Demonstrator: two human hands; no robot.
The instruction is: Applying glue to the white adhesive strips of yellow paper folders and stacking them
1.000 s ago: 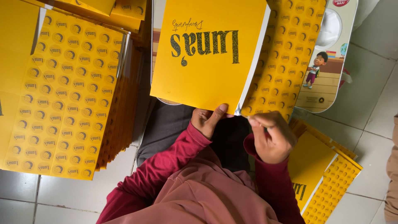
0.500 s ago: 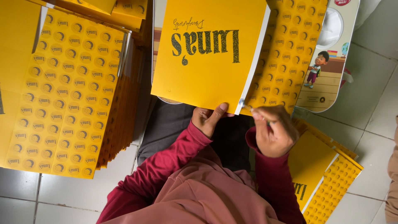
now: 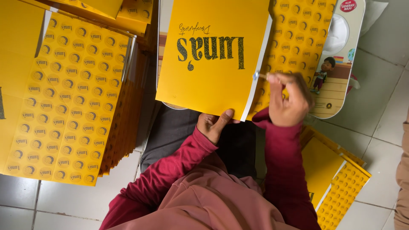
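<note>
A yellow card sheet (image 3: 213, 55) with dark glitter lettering lies over my lap, its white inner layer showing along the right edge. My left hand (image 3: 215, 124) grips its near edge, thumb on top. My right hand (image 3: 289, 100) is raised at the sheet's right edge, and its fingertips pinch a small pale shiny bit (image 3: 257, 76) against that edge. I cannot tell what the bit is. Both my sleeves are dark red.
A tall stack of yellow sheets printed with round marks (image 3: 72, 98) stands at the left. More yellow sheets (image 3: 336, 187) lie at the lower right. A white tray with a cartoon picture (image 3: 341, 55) sits at the upper right on a grey tiled floor (image 3: 383, 119). A beige sleeve (image 3: 402, 170) shows at the right edge.
My right hand has moved up from beside my left hand to the sheet's right edge, with the small bit in its fingertips. My left hand has kept its grip.
</note>
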